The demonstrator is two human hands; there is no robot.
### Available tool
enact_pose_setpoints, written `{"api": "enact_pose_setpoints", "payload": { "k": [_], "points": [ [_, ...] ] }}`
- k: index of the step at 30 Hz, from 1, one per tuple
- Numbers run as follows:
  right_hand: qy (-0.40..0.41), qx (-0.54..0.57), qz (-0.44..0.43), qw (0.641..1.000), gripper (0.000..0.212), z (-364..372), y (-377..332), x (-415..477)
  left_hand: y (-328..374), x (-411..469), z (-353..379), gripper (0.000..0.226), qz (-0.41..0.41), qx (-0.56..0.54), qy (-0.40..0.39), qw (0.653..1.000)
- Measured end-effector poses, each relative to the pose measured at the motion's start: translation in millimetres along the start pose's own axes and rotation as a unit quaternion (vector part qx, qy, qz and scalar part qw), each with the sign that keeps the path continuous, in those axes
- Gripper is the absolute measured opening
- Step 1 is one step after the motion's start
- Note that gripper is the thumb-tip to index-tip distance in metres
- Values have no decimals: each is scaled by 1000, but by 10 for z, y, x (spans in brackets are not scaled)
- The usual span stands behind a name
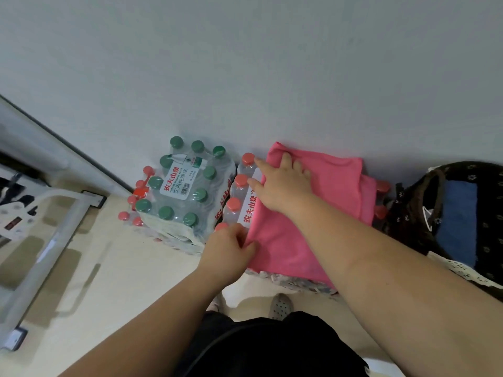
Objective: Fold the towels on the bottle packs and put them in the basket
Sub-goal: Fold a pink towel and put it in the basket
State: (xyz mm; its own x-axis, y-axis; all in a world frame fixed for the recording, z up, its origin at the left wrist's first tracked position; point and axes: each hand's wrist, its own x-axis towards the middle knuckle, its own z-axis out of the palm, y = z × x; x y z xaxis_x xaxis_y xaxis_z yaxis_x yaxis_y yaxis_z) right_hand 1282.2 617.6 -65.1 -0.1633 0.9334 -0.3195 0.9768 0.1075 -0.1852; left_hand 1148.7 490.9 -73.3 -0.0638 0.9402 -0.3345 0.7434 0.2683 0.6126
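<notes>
A pink towel (321,213) lies spread over a pack of red-capped bottles (239,191) against the wall. My left hand (231,251) pinches the towel's near left corner. My right hand (283,183) grips the far left corner, with its fingers curled over the cloth. A second pink layer shows under the towel's right edge. At the far right stands a dark basket (408,213) with a floral lining and a blue cloth (457,219) inside.
A pack of green-capped bottles (185,186) sits on top of other packs to the left. A grey metal frame (46,240) and a power strip (16,216) lie on the floor at left. My feet (280,306) are just in front of the packs.
</notes>
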Motion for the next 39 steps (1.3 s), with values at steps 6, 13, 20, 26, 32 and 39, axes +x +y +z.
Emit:
{"api": "enact_pose_setpoints", "payload": {
  "k": [6, 13, 20, 26, 32, 39],
  "points": [
    [1, 5, 60, 998, 88, 126, -256, 118, -173, 63, -178, 19, 17, -18, -22, 999],
    [29, 51, 49, 997, 92, 116, -801, 247, -641, 261, -664, 17, -4, -68, -42, 997],
    [31, 88, 45, 995, 93, 169, -1737, 633, -1318, 483, -1400, 12, -27, -70, -20, 997],
    [15, 115, 17, 993, 93, 300, -2403, 914, -1814, 679, -1835, 15, -56, -56, 19, 997],
    [5, 167, -87, 982, 82, 332, -2635, 1050, -2191, 823, -2068, 15, -75, -55, 20, 995],
    [135, 127, 5, 983, 76, 493, -1941, 661, -2073, 947, -1986, 32, 39, 40, 115, 992]
  ]
}}
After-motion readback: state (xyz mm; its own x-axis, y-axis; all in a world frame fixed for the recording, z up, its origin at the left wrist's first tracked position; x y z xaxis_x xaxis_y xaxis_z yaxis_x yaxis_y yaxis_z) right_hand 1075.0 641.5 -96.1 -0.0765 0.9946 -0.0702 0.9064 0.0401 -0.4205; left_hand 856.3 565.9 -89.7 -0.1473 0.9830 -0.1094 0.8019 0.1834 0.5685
